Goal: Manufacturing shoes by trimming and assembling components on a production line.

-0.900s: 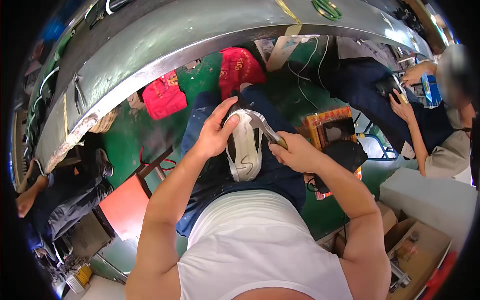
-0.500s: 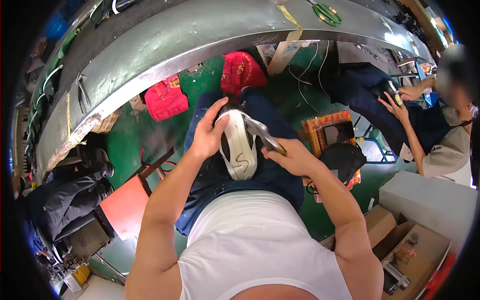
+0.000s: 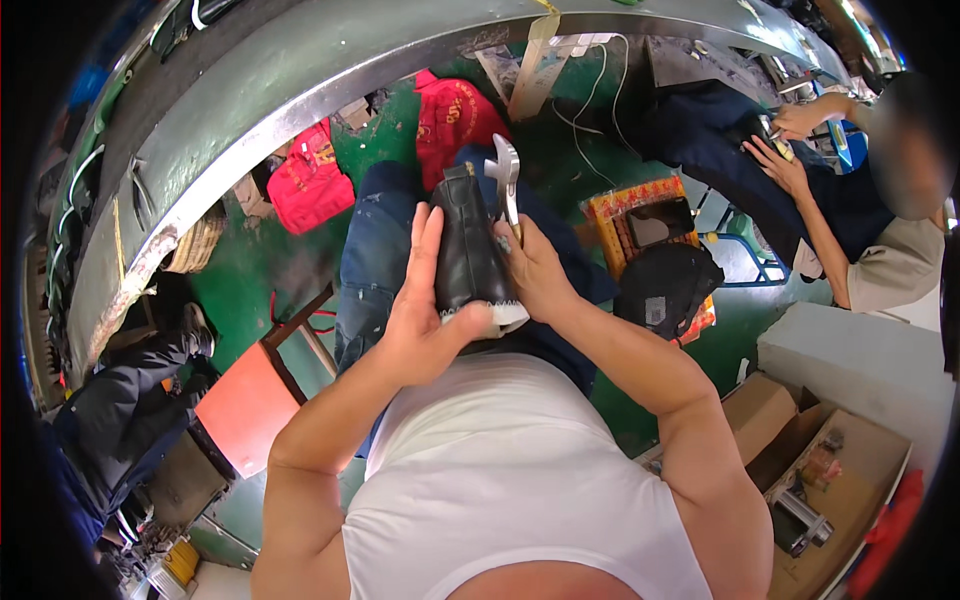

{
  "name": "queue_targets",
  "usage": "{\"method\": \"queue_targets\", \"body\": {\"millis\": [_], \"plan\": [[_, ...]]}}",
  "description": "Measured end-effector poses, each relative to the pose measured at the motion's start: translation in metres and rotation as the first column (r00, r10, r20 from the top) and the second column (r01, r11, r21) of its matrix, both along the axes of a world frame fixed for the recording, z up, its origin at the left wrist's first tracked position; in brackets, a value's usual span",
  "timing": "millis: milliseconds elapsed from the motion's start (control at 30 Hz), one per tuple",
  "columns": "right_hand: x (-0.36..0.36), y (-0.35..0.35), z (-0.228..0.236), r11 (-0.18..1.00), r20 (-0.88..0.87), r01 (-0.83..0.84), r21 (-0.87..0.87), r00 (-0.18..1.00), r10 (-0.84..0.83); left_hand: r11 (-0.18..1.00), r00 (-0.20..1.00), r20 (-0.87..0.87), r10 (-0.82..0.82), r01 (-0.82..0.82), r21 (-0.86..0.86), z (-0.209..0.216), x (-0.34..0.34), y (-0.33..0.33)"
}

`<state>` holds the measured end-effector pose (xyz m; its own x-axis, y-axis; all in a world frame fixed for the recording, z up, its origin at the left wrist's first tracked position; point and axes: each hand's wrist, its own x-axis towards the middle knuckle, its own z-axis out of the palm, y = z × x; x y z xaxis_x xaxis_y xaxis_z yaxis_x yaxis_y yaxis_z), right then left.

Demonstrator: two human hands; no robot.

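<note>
A black leather shoe upper (image 3: 466, 245) with a pale zigzag-cut edge (image 3: 505, 313) stands over my lap, its narrow end pointing away from me. My left hand (image 3: 420, 300) grips its left side, fingers stretched along the leather and thumb across the pale edge. My right hand (image 3: 535, 268) is closed round the handle of a hammer (image 3: 506, 172) and rests close against the shoe's right side. The hammer's shiny, curved metal head points up, beside the shoe's far end. The sole side is mostly hidden.
A long metal bench (image 3: 330, 75) curves across the front. Red bags (image 3: 312, 180) lie on the green floor. At right a co-worker's hands (image 3: 775, 150) work on a dark piece. A black bag (image 3: 668, 298), a cardboard box (image 3: 850, 480) and an orange-red stool (image 3: 245, 410) stand around me.
The shoe has been turned over from its pale sole side to its black leather side. The hammer has swung from lying across the sole to upright beside the shoe.
</note>
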<state>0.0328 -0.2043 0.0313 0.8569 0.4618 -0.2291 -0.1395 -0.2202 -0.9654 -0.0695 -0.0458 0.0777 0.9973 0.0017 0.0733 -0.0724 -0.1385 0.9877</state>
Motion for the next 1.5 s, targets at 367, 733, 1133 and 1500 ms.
{"method": "queue_targets", "body": {"millis": [367,733,1133,1500], "plan": [[0.037,-0.018,0.010,0.996,-0.177,-0.088,0.033,0.980,0.092,0.967,0.999,0.053,-0.010,-0.004,0.255,-0.021,0.007,0.001],[0.020,0.001,-0.066,0.922,-0.024,-0.053,-0.384,0.999,0.047,0.920,0.801,-0.562,0.207,-0.354,-0.166,-0.130,0.015,0.014],[0.044,-0.006,-0.057,0.920,-0.234,-0.235,-0.314,0.958,0.165,0.831,0.806,-0.591,-0.002,-0.328,-0.449,-0.099,0.012,0.022],[0.031,-0.076,0.043,0.511,-0.331,-0.718,-0.473,0.682,0.652,0.936,0.822,-0.543,0.170,-0.307,-0.172,-0.103,0.007,-0.011]]}}
